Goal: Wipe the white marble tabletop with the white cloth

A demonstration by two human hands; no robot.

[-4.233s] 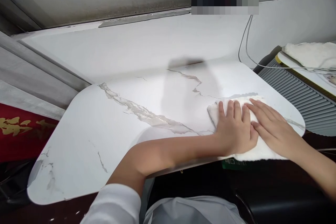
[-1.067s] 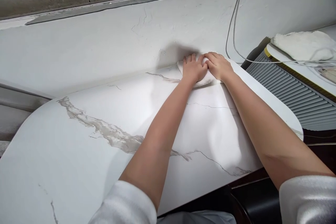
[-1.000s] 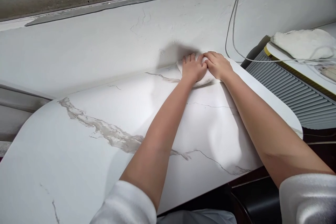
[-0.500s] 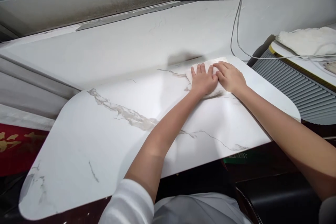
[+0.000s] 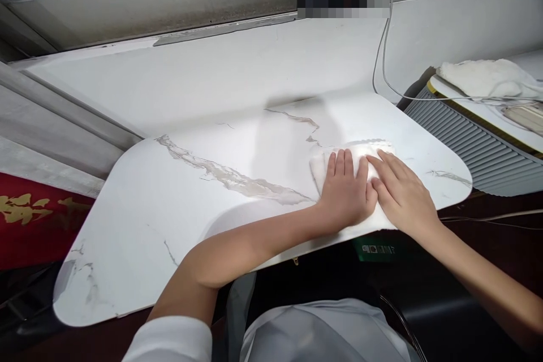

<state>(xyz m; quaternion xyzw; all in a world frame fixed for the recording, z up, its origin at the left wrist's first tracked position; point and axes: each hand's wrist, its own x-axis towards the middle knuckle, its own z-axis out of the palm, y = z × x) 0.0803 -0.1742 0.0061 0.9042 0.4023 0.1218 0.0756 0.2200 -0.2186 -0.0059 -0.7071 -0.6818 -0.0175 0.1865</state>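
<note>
A folded white cloth [image 5: 318,169] lies flat on the white, marble-patterned table [image 5: 182,226], close to its front edge on the right half. My left hand [image 5: 345,192] rests palm down on the cloth with its fingers stretched out. Beside it, my right hand [image 5: 401,192] presses on the cloth's right part, fingers also extended and slightly apart. The two hands touch or nearly touch at the thumbs. Both palms hide much of the cloth.
A grey ribbed cabinet [image 5: 479,147] with a white fluffy cloth [image 5: 487,78] on top stands at the right. A thin cable [image 5: 384,62] hangs by the wall. Red fabric with gold characters [image 5: 38,220] is at the left. A green item [image 5: 375,250] shows below the table.
Both hands and the cloth under them have moved from near the table's back edge to its front edge. The view has shifted slightly.
</note>
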